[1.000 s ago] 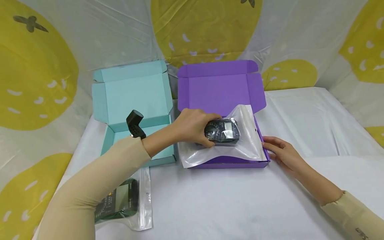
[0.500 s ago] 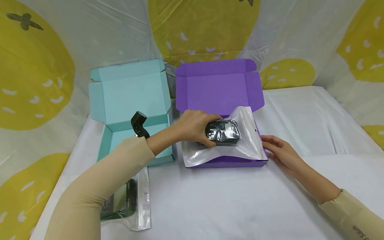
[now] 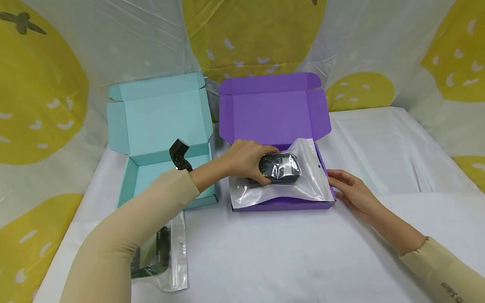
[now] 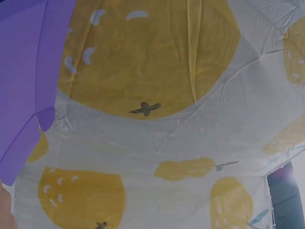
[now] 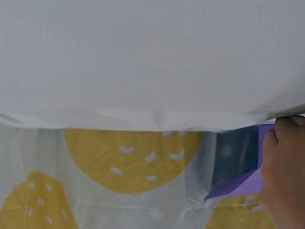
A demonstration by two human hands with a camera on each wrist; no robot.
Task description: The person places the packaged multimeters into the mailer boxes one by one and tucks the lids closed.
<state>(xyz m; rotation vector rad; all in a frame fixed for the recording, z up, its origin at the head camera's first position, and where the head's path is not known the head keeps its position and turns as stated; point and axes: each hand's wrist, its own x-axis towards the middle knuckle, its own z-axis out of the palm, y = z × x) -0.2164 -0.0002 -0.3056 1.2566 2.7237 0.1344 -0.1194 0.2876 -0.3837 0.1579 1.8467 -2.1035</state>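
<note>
My left hand (image 3: 248, 160) grips a dark multimeter (image 3: 280, 168) in a clear zip bag (image 3: 308, 172), thumb on the near side and fingers on the far side. The dial end is partly covered by the hand, and the screen glints through the plastic. Bag and multimeter lie over the open purple box (image 3: 284, 206), the bag spreading across its tray. At the box's right wall my right hand (image 3: 354, 191) holds the side, thumb and index finger at the edge. In the right wrist view that hand (image 5: 288, 171) shows beside a purple flap (image 5: 233, 186).
An open light-blue box (image 3: 164, 122) stands left of the purple one, its lid raised. Under my left forearm lies another bagged dark-green device (image 3: 155, 252), partly hidden. A white cloth (image 3: 284, 256) covers the table, and a lemon-print curtain (image 3: 254, 38) hangs behind.
The bagged multimeter has sunk slightly lower over the purple box with my left hand. The right hand keeps its place at the box's side. The whole view has shifted a little.
</note>
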